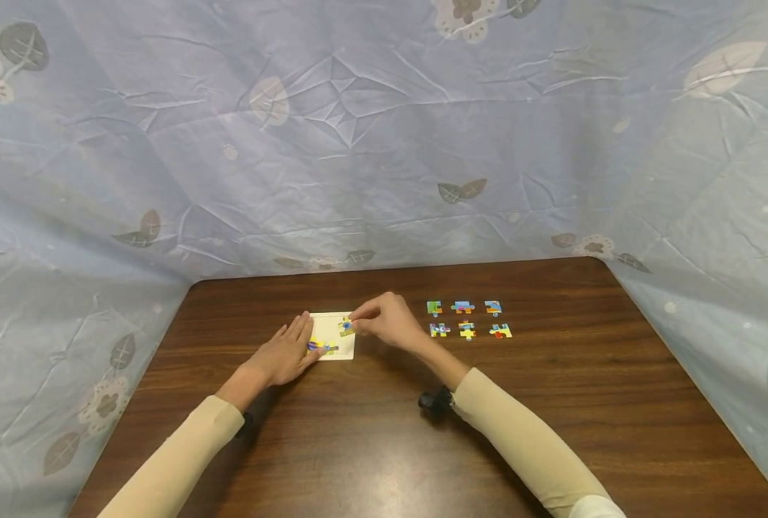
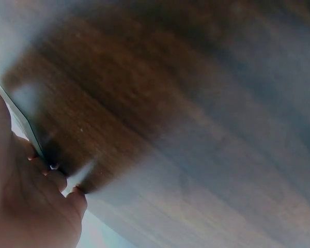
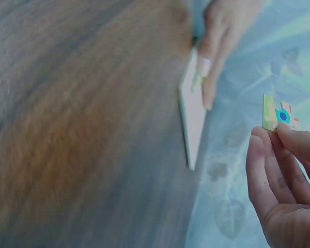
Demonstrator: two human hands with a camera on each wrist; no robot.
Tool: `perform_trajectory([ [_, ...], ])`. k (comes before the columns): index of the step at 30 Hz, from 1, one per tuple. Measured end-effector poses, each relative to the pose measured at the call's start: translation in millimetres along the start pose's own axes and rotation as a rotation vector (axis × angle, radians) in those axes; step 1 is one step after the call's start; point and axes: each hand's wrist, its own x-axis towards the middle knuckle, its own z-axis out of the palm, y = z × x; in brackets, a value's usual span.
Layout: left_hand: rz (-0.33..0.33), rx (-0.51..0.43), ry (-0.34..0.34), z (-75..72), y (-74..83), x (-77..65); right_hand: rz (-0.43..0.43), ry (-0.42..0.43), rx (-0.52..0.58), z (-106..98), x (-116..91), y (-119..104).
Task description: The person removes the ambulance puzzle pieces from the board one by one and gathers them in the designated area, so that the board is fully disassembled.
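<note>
A small cream puzzle tray (image 1: pixel 327 320) lies on the table. My left hand (image 1: pixel 283 356) rests on its left side, fingers straight and the thumb along the lower edge. A few joined jigsaw pieces (image 1: pixel 329 348) sit in the tray's lower part, partly covered by that thumb. Over the tray's right side, my right hand (image 1: pixel 390 321) pinches a jigsaw piece (image 3: pixel 270 112) between thumb and fingers. Green-yellow with a blue round mark, this piece is held up above the tray in the right wrist view. The left wrist view shows the left hand's fingers (image 2: pixel 57 178) at the tray's edge.
Several loose jigsaw pieces lie in two rows to the right, among them a green one (image 1: pixel 434 308) and a red-yellow one (image 1: pixel 500 331). The dark wooden table (image 1: pixel 358 432) meets a patterned cloth (image 1: pixel 384 216) behind it.
</note>
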Motion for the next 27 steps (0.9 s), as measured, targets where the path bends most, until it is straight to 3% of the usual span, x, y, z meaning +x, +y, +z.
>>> perform_trajectory([
  [11, 0.012, 0.012, -0.001, 0.2, -0.2, -0.1, 0.007, 0.041, 0.085, -35.7, -18.8, 5.8],
  [20, 0.013, 0.009, 0.007, 1.9, -0.1, 0.0, 0.025, 0.076, 0.05, -62.8, -37.4, 5.7],
  [27, 0.017, 0.009, 0.001, 2.6, -1.2, 0.7, 0.031, 0.112, 0.084, -86.9, -54.7, 6.4],
])
